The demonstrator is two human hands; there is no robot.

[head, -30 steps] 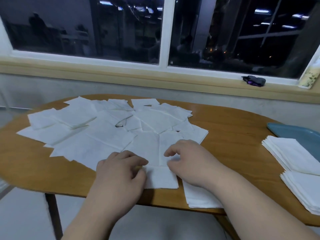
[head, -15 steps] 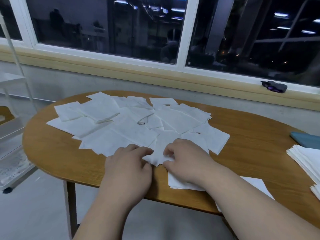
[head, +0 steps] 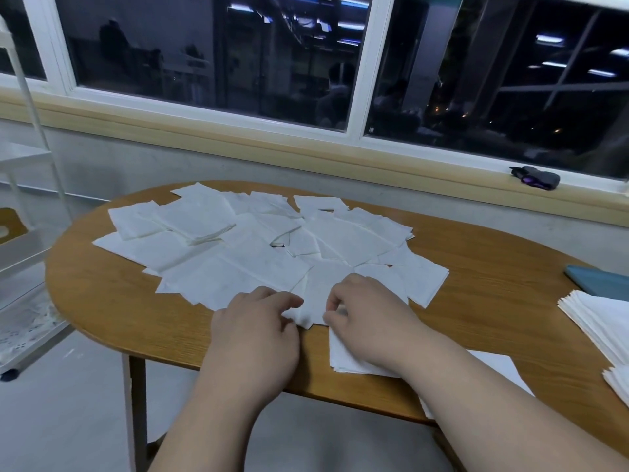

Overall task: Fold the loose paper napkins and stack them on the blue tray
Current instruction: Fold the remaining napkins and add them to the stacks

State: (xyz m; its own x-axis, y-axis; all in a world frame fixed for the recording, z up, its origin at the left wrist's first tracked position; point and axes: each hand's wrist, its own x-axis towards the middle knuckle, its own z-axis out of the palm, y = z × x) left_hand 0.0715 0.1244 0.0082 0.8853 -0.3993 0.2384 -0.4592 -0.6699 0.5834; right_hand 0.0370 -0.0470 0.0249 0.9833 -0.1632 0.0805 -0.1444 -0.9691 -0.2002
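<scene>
A: Nearest the table's front edge?
B: Left hand (head: 258, 323), fingers curled, thumb and forefinger pinching the left corner of 1 napkin (head: 315, 301). Right hand (head: 369, 321) also curled, pinching the same napkin's right side. Napkin on the table (head: 136, 318) between the 2 hands, touching the near rim of the loose heap.

A: Under the right wrist?
B: 1 folded napkin (head: 343, 361), partly covered. Farther right, by the forearm, 1 more white sheet (head: 503, 366) running past the near edge. Folded or not: cannot tell.

A: Beyond the hands?
B: Loose napkins (head: 238, 257), overlapping, spread over the table's left and middle. Too overlapped to count.

A: Right side?
B: Tall stack (head: 599, 328) of folded napkins at the frame's edge. Just nearer, a 2nd stack (head: 617, 383), cut off. Behind both, 1 corner of the blue tray (head: 599, 281). Stacks on the tray or only beside it: cannot tell.

A: Farthest?
B: White rack (head: 27, 233) on the floor at left. Wooden sill (head: 272, 144) along the wall, small dark object (head: 536, 177) on it at right. Dark window (head: 204, 46) above.
</scene>
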